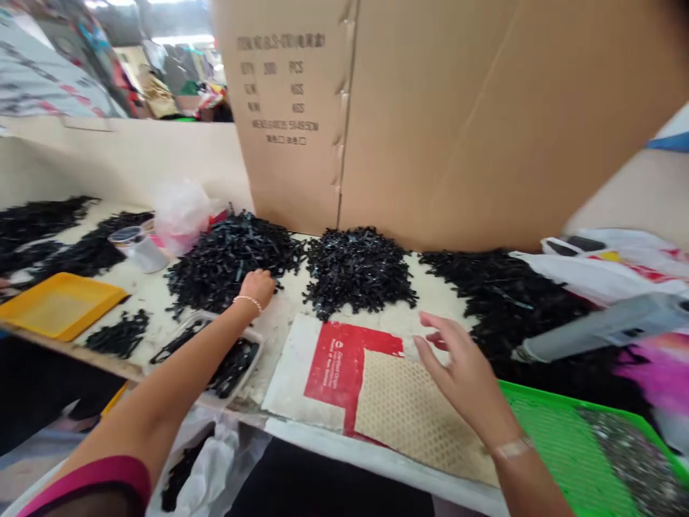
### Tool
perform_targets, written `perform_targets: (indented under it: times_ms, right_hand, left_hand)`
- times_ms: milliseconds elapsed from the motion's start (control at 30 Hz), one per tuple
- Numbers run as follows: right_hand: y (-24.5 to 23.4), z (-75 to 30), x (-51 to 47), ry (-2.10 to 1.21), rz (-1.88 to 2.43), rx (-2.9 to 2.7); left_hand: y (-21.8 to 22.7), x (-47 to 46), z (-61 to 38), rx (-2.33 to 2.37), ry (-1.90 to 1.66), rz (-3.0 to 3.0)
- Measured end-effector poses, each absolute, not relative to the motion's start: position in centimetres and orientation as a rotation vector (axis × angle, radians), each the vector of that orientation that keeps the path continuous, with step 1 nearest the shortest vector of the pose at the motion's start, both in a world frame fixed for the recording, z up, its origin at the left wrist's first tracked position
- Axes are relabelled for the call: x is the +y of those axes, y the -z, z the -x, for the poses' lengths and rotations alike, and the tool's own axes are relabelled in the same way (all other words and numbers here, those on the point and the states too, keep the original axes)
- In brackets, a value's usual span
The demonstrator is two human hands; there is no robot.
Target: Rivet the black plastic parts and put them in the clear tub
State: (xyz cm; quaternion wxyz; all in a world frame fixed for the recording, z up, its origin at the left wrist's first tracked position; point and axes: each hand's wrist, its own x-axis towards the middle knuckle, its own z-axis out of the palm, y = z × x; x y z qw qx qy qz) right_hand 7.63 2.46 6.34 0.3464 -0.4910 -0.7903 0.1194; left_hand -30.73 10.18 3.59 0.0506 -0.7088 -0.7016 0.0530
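Note:
My left hand [257, 289], with a beaded bracelet at the wrist, is at the right edge of a heap of small black strip-like pieces [226, 248]. Its fingers are curled, and what they grip, if anything, is hidden. Over a beige perforated mat [414, 402] hovers my right hand [455, 352], open, thumb and fingers apart, with nothing visible in it. The mat lies on a red and white printed sheet [336, 366]. Behind that sheet rises another heap of black pieces [358, 269]. Below my left forearm is a clear plastic tub [257, 352] holding black pieces.
A large cardboard sheet [430, 122] stands behind the table. On the right are a grey handheld tool [597, 330], white plastic bags [608, 266] and a green tray [554, 431] with small shiny bits. A yellow tray [62, 305] and a white cup [141, 250] sit left.

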Motion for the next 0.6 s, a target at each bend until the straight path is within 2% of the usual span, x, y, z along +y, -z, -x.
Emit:
perform_targets:
  times_ms: [133, 233, 433, 600]
  right_hand:
    - [-3.6, -8.9, 9.8, -0.077, 1.890, -2.358]
    - [-2.5, -9.8, 12.5, 0.057, 2.218, -2.333]
    - [-2.3, -12.3, 11.9, 0.088, 2.368, -2.358]
    - [-1.5, -16.4, 11.6, 0.151, 2.191, -2.578]
  left_hand:
    - [-3.0, 10.5, 31.4, -1.975, -0.245, 2.203]
    - [-2.5, 10.5, 32.0, -1.856, -0.271, 2.244]
    - [-1.5, 10.7, 34.0, -1.820, -0.075, 2.299]
    - [-1.9, 10.9, 35.4, -1.996, 0.399, 2.235]
